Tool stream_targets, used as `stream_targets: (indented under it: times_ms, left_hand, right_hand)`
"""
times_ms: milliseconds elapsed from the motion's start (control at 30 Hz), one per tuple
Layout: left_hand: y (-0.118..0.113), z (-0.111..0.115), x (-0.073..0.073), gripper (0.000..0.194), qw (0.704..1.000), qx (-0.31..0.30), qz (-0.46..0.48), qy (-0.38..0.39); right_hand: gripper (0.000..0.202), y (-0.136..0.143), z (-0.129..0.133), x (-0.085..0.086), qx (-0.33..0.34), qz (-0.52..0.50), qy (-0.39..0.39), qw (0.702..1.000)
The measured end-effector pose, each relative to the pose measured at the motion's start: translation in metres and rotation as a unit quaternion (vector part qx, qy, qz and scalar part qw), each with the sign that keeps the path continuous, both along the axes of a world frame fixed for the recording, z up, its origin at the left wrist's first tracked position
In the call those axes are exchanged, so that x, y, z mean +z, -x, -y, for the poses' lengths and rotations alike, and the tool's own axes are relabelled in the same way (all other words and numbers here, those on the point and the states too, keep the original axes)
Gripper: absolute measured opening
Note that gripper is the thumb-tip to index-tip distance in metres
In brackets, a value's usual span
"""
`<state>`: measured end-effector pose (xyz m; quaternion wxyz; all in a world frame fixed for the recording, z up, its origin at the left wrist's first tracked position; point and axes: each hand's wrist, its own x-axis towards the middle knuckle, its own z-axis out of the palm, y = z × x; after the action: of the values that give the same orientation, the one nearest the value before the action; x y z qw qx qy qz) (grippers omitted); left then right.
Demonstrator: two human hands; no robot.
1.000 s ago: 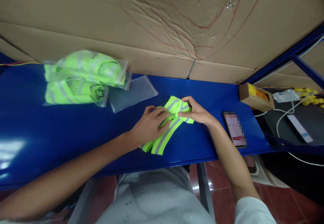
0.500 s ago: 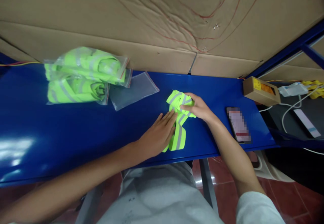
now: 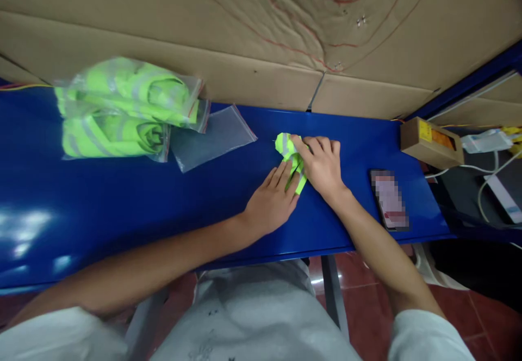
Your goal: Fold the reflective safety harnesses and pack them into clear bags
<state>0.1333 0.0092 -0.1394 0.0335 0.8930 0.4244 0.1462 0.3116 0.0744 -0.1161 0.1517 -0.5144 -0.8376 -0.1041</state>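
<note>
I press my left hand (image 3: 274, 200) flat and my right hand (image 3: 322, 165) clamped on the folded neon strap (image 3: 290, 154), right of the empty bag (image 3: 214, 142).

1. The neon-yellow reflective strap (image 3: 290, 153) is now bunched into a small wad; its long tail no longer trails toward the table's near edge.
2. The right hand (image 3: 322, 164) now lies over the wad, covering most of it.
3. The left hand (image 3: 274, 200) now rests flat, fingers pressed against the strap's near side.
</note>
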Motion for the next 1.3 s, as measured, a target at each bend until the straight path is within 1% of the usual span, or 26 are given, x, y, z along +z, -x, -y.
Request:
stream_targets:
  times_ms: [67, 167, 267, 333, 400, 433, 567, 600, 667, 767, 833, 900, 967, 1033, 1133, 1167, 1233, 1300]
  left_hand:
    - [0.001, -0.007, -0.003, 0.050, 1.000, 0.002, 0.017, -0.007]
    - [0.003, -0.016, -0.004, 0.050, 0.999, 0.003, 0.036, -0.012]
    - [0.007, -0.018, -0.003, 0.057, 0.999, -0.007, 0.038, -0.017]
    - [0.010, -0.016, -0.002, 0.066, 0.999, -0.024, 0.033, -0.021]
    - [0.014, -0.014, 0.001, 0.071, 0.998, -0.043, 0.015, -0.031]
    - [0.016, -0.013, 0.003, 0.070, 0.998, -0.054, 0.000, -0.037]
    - [0.023, -0.011, 0.010, 0.058, 0.988, -0.120, -0.067, -0.063]
    - [0.025, -0.011, 0.011, 0.054, 0.985, -0.141, -0.077, -0.070]
    - [0.028, -0.013, 0.013, 0.045, 0.977, -0.176, -0.086, -0.085]
    - [0.032, -0.017, 0.015, 0.034, 0.969, -0.204, -0.087, -0.112]
    - [0.034, -0.020, 0.016, 0.033, 0.964, -0.219, -0.086, -0.127]
    - [0.036, -0.024, 0.016, 0.036, 0.959, -0.237, -0.079, -0.131]
    - [0.037, -0.027, 0.015, 0.042, 0.959, -0.245, -0.062, -0.126]
    - [0.036, -0.030, 0.012, 0.042, 0.958, -0.252, -0.042, -0.130]
    - [0.033, -0.030, 0.009, 0.028, 0.947, -0.262, -0.033, -0.181]
    - [0.033, -0.030, 0.008, 0.026, 0.943, -0.264, -0.035, -0.201]
    - [0.033, -0.031, 0.009, 0.031, 0.938, -0.260, -0.041, -0.228]
    - [0.035, -0.035, 0.013, 0.036, 0.941, -0.241, -0.046, -0.234]
  right_hand:
    - [0.057, 0.000, -0.001, -0.002, 0.016, 0.025, -0.007, 1.000]
    - [0.057, -0.003, 0.001, 0.002, 0.059, 0.029, 0.025, 0.998]
    - [0.052, -0.006, 0.007, 0.009, 0.113, -0.025, 0.075, 0.990]
    - [0.049, -0.006, 0.008, 0.013, 0.127, -0.086, 0.102, 0.983]
    - [0.048, -0.005, 0.008, 0.013, 0.124, -0.124, 0.116, 0.978]
    - [0.047, -0.004, 0.006, 0.013, 0.114, -0.125, 0.114, 0.979]
    - [0.044, -0.005, 0.000, 0.005, 0.047, -0.073, 0.078, 0.993]
    - [0.046, -0.007, -0.003, 0.002, 0.037, -0.074, 0.081, 0.993]
    - [0.050, -0.011, -0.007, -0.002, 0.038, -0.096, 0.114, 0.988]
    - [0.046, -0.017, -0.013, -0.006, 0.056, -0.137, 0.158, 0.976]
    - [0.043, -0.018, -0.016, -0.007, 0.058, -0.156, 0.154, 0.974]
    - [0.042, -0.018, -0.016, -0.009, 0.056, -0.167, 0.147, 0.973]
    - [0.041, -0.015, -0.016, -0.012, 0.053, -0.173, 0.141, 0.973]
    - [0.041, -0.011, -0.015, -0.016, 0.050, -0.176, 0.135, 0.974]
    - [0.041, -0.002, -0.012, -0.019, 0.050, -0.176, 0.129, 0.975]
    - [0.041, 0.001, -0.011, -0.020, 0.052, -0.176, 0.127, 0.975]
    - [0.040, 0.007, -0.007, -0.020, 0.062, -0.178, 0.122, 0.974]
    - [0.036, 0.011, -0.003, -0.021, 0.082, -0.188, 0.121, 0.971]
